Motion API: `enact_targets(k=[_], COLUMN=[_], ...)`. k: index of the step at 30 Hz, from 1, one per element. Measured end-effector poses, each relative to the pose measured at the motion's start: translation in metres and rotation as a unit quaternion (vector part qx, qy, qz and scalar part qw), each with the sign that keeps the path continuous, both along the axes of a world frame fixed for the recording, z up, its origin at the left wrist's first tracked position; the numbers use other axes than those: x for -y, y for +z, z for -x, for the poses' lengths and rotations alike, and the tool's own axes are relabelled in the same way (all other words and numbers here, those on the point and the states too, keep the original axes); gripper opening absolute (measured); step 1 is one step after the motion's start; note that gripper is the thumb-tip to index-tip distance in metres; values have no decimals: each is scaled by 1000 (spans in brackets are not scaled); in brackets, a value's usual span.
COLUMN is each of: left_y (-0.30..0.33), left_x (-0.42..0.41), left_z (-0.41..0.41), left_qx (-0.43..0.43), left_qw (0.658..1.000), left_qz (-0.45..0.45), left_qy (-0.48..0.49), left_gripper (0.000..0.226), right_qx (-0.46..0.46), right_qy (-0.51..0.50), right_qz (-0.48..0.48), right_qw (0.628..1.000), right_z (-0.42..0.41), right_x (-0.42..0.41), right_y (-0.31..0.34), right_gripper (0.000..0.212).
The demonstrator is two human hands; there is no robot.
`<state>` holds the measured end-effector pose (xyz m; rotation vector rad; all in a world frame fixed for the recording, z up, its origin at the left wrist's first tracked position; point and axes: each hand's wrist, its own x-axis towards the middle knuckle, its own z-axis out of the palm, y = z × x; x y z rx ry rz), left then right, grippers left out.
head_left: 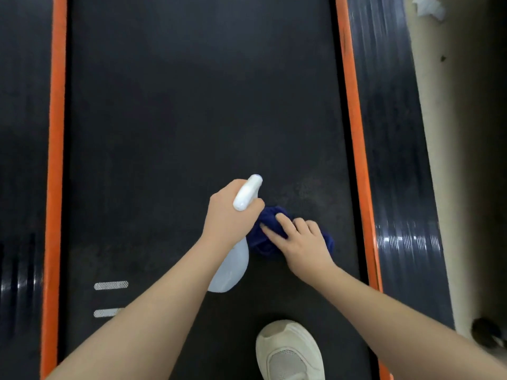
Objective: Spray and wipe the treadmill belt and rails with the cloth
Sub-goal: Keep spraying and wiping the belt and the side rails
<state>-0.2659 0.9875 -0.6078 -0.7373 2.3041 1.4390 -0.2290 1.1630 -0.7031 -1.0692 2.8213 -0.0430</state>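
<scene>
Your left hand (pixel 227 215) is gripping the neck of the white spray bottle (pixel 233 267), fingers curled round it under the nozzle head, which is pointing away from you over the belt (pixel 192 105). The bottle's translucent body is hanging down beneath your wrist, above the belt.

Your right hand (pixel 304 242) is pressing the bunched blue cloth (pixel 263 237) flat onto the belt with straight, spread fingers, so that grip is lying open on top of the cloth rather than closing round it. The cloth is sitting right of the belt's middle, just beside the bottle and touching your left hand's knuckles. A faint damp-looking patch is showing on the belt just beyond the cloth.

Orange strips (pixel 356 133) are running down both edges of the belt, with the ribbed black rails (pixel 395 133) outside them. Your white shoe (pixel 288 349) is standing on the belt near you. Two grey marks (pixel 111 285) are lying on the belt's near left. Something white and crumpled (pixel 428 6) is lying on the floor at the far right.
</scene>
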Motion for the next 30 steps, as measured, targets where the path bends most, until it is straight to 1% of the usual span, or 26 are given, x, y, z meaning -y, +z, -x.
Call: enact_targets(k=[1,2,3,4,5,8,11,13,16,17,19,21,23,26,28,29,30], left_y=[-1,-2,-3,-4,-5,-6,-10,-15,-21,-20,-17,-14,-16,-23,-25,-26,-25], left_x=[-5,-11,-16,-21,-25,-31,-31,-30,-27,-26,-24,-21,-19,-23,-26,-28,-29], left_z=[7,14,20,23,26,32,35,38,44,44,43,43,45,45,44,42,40], left_qx=[-3,-7,-10,-12,-12,-2,10,13,8,11,14,19,19,12,1,0,1], left_qw=[1000,1000,1000,999,999,999,998,997,996,996,996,995,996,996,997,997,998], left_qz=[3,5,8,12,15,6,5,22,19,16,7,-2,1,4,9,12,11], left_qy=[3,11,22,33,40,54,60,71,86,87,93,100,92,84,79,71,61], left_gripper=[13,12,11,9,7,6,1,3,7,9,7,6,11,11,5,7,7], right_qx=[-25,-46,-59,-69,-78,-122,-88,-87,-84,-88,-106,-83,-55,-63,-51,-41,-25], right_qy=[-33,-103,-176,-226,-248,-230,-217,-196,-262,-285,-268,-239,-248,-247,-288,-312,-315], right_qz=[-1,-7,-17,-27,-28,2,17,21,46,51,50,34,26,39,73,88,93], right_qw=[999,994,983,971,965,966,972,976,960,953,956,967,967,966,954,945,944], right_z=[17,39,62,79,88,64,23,44,118,129,114,68,43,75,113,119,116], right_x=[-1,-2,-1,-4,-9,-30,-36,-34,-23,-21,-26,-38,-43,-35,-26,-24,-24], right_y=[-3,-5,-3,-2,-3,-11,-19,-26,-21,-18,-13,-11,-10,-18,-18,-18,-16], right_gripper=[54,53,54,55,56,53,49,48,48,48,50,53,55,52,51,51,53])
